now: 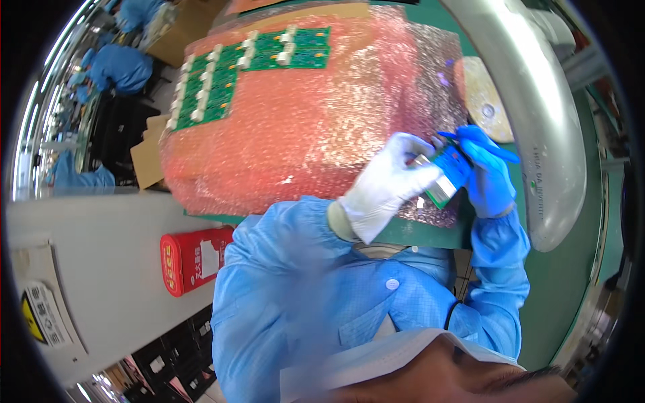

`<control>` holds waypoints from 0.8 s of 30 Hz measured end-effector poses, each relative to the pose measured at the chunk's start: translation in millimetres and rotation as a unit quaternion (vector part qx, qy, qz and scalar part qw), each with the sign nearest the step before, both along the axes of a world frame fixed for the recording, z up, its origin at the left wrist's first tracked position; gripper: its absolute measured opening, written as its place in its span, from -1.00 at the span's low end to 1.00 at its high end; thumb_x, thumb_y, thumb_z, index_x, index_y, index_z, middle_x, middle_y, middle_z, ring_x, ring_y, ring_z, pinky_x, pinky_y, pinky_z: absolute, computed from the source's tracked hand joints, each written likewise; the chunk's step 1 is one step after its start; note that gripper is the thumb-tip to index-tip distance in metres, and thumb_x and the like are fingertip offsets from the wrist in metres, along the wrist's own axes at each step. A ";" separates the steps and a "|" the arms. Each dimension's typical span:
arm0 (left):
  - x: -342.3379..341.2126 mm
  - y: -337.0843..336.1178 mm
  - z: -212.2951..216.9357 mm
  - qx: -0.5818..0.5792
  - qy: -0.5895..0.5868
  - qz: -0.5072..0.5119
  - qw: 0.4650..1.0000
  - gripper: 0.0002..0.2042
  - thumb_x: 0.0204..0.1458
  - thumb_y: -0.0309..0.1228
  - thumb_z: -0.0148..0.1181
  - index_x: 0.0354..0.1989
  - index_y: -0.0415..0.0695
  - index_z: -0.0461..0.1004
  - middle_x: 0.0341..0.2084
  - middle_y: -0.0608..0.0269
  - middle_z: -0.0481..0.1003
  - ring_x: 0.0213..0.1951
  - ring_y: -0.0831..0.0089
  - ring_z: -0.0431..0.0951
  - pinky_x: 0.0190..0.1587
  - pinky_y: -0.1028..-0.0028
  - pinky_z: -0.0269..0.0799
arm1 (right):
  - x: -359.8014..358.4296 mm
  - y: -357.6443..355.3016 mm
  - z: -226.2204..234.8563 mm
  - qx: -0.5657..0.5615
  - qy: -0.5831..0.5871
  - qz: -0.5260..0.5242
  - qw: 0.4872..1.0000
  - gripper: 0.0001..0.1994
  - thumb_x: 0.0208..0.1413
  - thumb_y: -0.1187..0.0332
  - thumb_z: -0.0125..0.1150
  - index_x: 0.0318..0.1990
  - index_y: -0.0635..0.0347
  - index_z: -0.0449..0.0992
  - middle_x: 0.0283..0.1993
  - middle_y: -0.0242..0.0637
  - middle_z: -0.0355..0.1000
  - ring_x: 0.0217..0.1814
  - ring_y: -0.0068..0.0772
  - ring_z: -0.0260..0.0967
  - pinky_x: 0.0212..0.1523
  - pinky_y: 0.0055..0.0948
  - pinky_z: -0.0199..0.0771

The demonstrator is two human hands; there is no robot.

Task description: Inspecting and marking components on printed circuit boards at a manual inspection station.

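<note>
My left hand (pixel 390 185), in a white glove, pinches a small green circuit board (pixel 440 195) by its near-left side. A pale block-like part sits on this board, and its upper part looks blue. Over the board's right edge, my right hand (pixel 490 176) in a blue glove closes round a slim blue pen-shaped tool (pixel 498 150). The tool's tip points left, close to the board's top edge; whether they touch I cannot tell. Both hands are above the near-right corner of the bubble wrap (pixel 289 141).
Several green circuit boards (pixel 218 80) with white connectors lie in rows at the far left of the wrap. A big grey curved lamp-like housing (pixel 531 101) runs along the right, beside a round pale pad (pixel 485 101). A red tin (pixel 195 258) stands at left. People in blue work farther off.
</note>
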State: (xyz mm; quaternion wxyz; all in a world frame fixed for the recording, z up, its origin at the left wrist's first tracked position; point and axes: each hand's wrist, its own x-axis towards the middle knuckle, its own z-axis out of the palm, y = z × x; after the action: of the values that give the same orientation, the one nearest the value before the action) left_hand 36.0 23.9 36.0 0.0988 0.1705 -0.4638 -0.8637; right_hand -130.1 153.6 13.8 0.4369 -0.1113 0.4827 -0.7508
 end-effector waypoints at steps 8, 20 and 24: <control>65.7 -49.6 7.2 -0.700 0.239 -0.050 0.672 -0.73 0.02 -0.42 0.18 -0.09 -0.12 0.41 -0.19 0.00 0.40 -0.17 0.21 0.55 -0.14 0.32 0.52 | -68.1 119.8 28.5 0.226 0.669 -0.121 0.698 -0.62 0.13 0.43 0.15 0.11 0.35 0.41 0.02 -0.16 0.46 -0.02 -0.34 0.44 0.03 -0.42 0.42; 62.1 -233.5 -11.4 -0.822 -0.166 0.147 0.525 -0.70 0.05 -0.12 0.12 -0.18 -0.05 0.48 -0.26 0.04 0.54 -0.22 0.12 0.55 -0.13 0.19 0.46 | -126.5 242.8 29.8 0.677 0.552 -0.246 0.419 -0.48 0.19 -0.12 -0.01 0.11 0.05 0.41 -0.07 -0.03 0.51 -0.02 0.00 0.48 -0.03 -0.20 0.44; 10.6 -246.2 -0.2 -0.844 -0.282 0.124 0.439 -0.69 0.08 -0.14 0.06 -0.15 -0.10 0.46 -0.42 0.01 0.56 -0.33 0.11 0.58 -0.23 0.18 0.48 | -96.9 199.5 -21.0 0.335 0.584 -0.231 0.702 -0.65 0.21 0.27 0.10 0.09 0.22 0.43 -0.04 -0.18 0.53 -0.03 -0.29 0.48 -0.02 -0.39 0.45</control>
State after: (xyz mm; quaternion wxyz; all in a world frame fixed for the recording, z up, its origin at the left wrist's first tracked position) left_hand 46.6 -222.4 35.8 0.1634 0.2930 -0.9393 0.0722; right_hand -227.0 353.0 -7.2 -0.1120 -0.2587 0.8715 -0.4012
